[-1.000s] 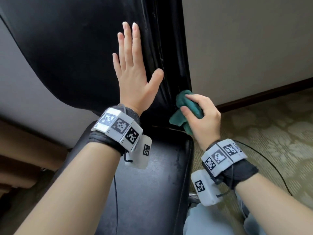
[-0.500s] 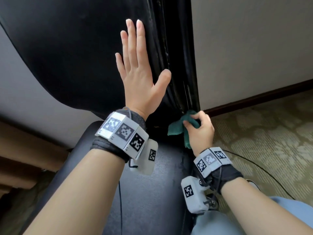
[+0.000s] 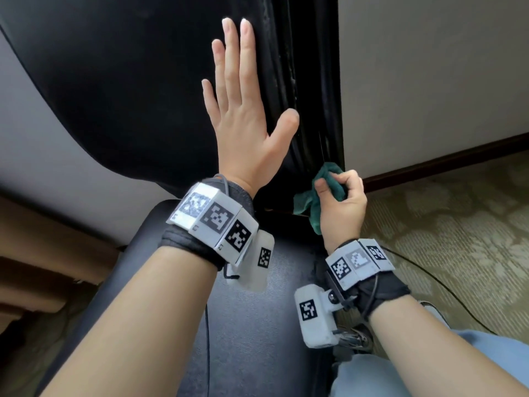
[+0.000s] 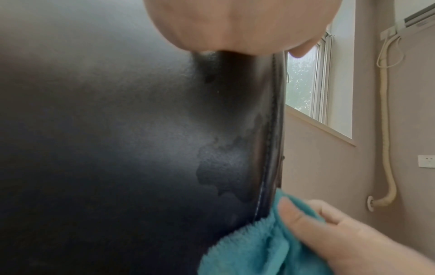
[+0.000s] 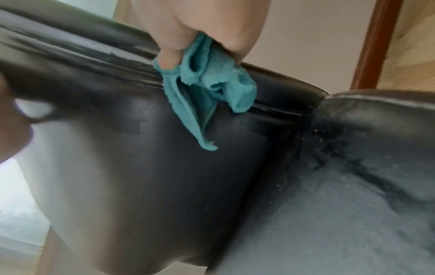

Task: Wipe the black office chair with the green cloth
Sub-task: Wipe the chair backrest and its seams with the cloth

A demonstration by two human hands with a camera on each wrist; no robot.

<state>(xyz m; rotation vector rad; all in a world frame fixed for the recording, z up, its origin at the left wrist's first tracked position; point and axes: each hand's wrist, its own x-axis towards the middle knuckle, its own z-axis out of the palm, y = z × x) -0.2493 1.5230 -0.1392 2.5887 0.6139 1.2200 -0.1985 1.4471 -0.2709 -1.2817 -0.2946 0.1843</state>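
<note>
Black leather office chair (image 3: pixel 120 90), one: left hand (image 3: pixel 243 124) flat, fingers straight; right hand (image 3: pixel 342 206) clenching one green cloth (image 3: pixel 310 202) against its edge.

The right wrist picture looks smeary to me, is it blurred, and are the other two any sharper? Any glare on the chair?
Right wrist view: motion-smeared, especially the left edge and seat; the green cloth stays fairly readable. Left wrist view: the left hand is close and out of focus, with pale sheen on the black office chair. Head view: sharpest, evenly lit, edges bowed by the wide lens.
</note>
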